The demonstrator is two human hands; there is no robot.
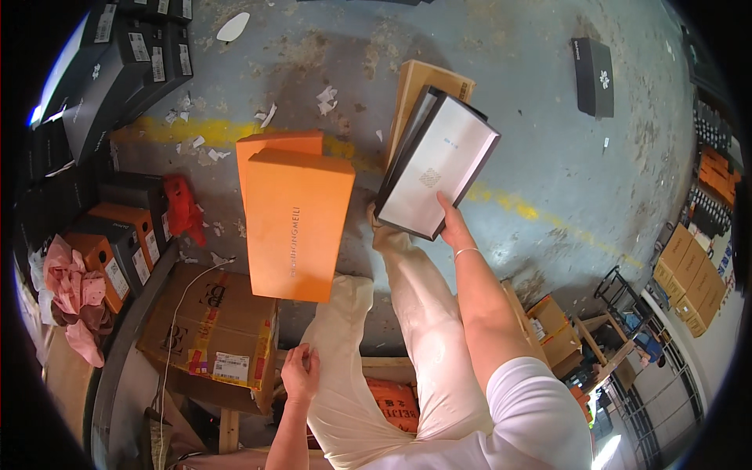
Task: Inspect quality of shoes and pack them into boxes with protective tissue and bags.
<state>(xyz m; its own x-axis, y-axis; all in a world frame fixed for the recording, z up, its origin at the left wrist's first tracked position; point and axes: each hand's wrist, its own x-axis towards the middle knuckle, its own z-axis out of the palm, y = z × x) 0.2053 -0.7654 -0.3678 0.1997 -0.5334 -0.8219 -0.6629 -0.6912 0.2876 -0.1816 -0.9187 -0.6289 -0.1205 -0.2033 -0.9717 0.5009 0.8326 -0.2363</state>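
Two hands: both belong to the person looking down, legs in pale trousers (407, 329) stretched out at the centre of the view.
Right hand (453, 227): closed around the lower edge of a black box with a white face (439, 168), held up tilted, just past the centre toward 1 o'clock.
Left hand (300, 374): at 6 o'clock, fingers loosely curled, resting against the trouser leg and holding nothing.
Tan box (423, 82): directly behind the black box, partly covered by it.
Orange box (298, 223): left of centre, at 10 o'clock from the right hand, its long lid facing up; I cannot tell what carries it.
Cardboard carton (211, 333): at 8 o'clock, just below the orange box.
Stacked shoe boxes (125, 227): black and orange, along the 9 o'clock edge.
Pink paper (70, 290): crumpled, at 8 o'clock.
Floor (548, 157): grey concrete with a worn yellow line and paper scraps.
Lone black box (593, 76): on the floor at 2 o'clock.
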